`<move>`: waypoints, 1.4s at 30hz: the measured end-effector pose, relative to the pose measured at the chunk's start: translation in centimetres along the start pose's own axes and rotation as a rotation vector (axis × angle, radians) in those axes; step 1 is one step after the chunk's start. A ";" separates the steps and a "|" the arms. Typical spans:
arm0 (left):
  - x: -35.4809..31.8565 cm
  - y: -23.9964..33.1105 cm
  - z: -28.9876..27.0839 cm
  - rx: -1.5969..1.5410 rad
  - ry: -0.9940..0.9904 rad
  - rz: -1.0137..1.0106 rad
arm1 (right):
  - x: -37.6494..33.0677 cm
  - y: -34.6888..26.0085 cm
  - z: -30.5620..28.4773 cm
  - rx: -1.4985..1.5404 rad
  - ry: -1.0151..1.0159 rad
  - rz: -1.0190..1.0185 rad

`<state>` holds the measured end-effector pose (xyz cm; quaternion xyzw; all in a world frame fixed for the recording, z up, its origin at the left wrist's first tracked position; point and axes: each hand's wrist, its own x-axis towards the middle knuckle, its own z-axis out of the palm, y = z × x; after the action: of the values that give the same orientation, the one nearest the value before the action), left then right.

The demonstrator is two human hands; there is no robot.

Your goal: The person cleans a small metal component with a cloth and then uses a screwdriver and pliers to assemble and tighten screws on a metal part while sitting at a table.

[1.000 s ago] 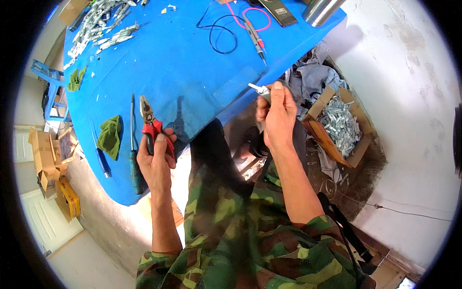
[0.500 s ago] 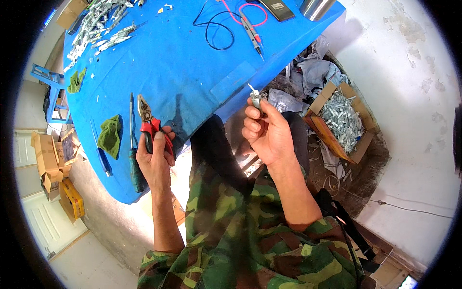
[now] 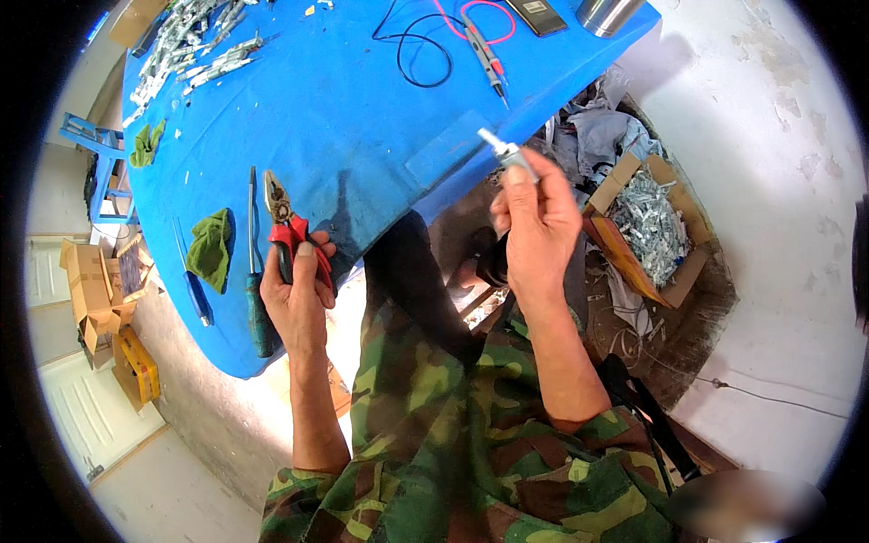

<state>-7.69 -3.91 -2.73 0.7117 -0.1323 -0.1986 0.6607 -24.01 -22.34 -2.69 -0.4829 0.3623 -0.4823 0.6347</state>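
My left hand [image 3: 297, 306] is closed around the red and black handles of combination pliers [image 3: 278, 201], whose jaws point away from me over the blue-covered table [image 3: 362, 136]. Between thumb and fingers, my right hand [image 3: 540, 226] pinches a small silver-grey metal part [image 3: 512, 156] with a thin white tip, just off the table's right edge. Its lower end is hidden by my fingers. Beside the pliers lies a screwdriver with a green handle [image 3: 259, 317]; left of it are a crumpled green cloth [image 3: 210, 252] and a blue-handled screwdriver [image 3: 196, 299].
Similar grey metal parts [image 3: 181, 54] lie heaped at the table's far left. Test probes with leads [image 3: 487, 56], a phone [image 3: 539, 15] and a steel cup [image 3: 605, 14] sit at the far right. A cardboard box [image 3: 681, 288] full of metal pieces stands beyond my right arm.
My right hand has risen and moved right, turning so its back shows more; the metal part's white tip now leans to the left. My left hand keeps its hold on the pliers.
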 end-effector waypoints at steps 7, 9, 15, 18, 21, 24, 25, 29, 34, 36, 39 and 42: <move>0.0 0.7 0.8 -0.002 0.032 0.006 | 3.0 3.2 -1.1 -0.728 -0.073 -0.375; -0.1 0.6 0.3 0.004 0.050 0.001 | 2.3 1.8 0.1 -0.616 0.035 -0.547; 0.3 0.9 0.6 0.004 -0.005 0.000 | 3.7 2.2 -0.9 -0.721 0.038 -0.607; -0.1 0.7 0.5 0.015 0.023 -0.013 | 4.0 1.6 -0.6 -0.734 0.016 -0.647; 0.1 0.9 0.7 -0.009 0.020 -0.002 | 3.9 1.9 -1.0 -0.791 0.031 -0.597; -0.1 0.9 0.8 0.005 0.021 0.001 | 3.8 2.0 -0.9 -0.780 -0.017 -0.681; -0.1 0.7 0.6 -0.006 0.020 -0.003 | 4.5 2.3 -1.0 -0.977 -0.161 -0.662; -0.1 0.9 1.1 -0.019 0.057 0.010 | 3.6 1.6 -0.5 -0.632 0.130 -0.632; -0.1 0.4 0.4 -0.009 0.016 0.001 | 3.6 2.3 -0.9 -0.708 0.109 -0.616; -0.1 0.3 0.6 -0.009 0.021 0.010 | 4.8 3.9 -1.7 -0.856 -0.071 -0.674; -0.2 0.7 0.3 -0.002 0.015 -0.021 | 3.8 2.5 -0.6 -0.678 0.038 -0.570; -0.2 0.8 0.4 0.004 0.007 -0.024 | 4.5 3.8 -1.7 -0.858 -0.133 -0.569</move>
<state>-8.02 -4.28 -1.95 0.7151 -0.1220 -0.2039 0.6574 -23.39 -26.90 -6.83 -0.8086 0.3409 -0.4121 0.2451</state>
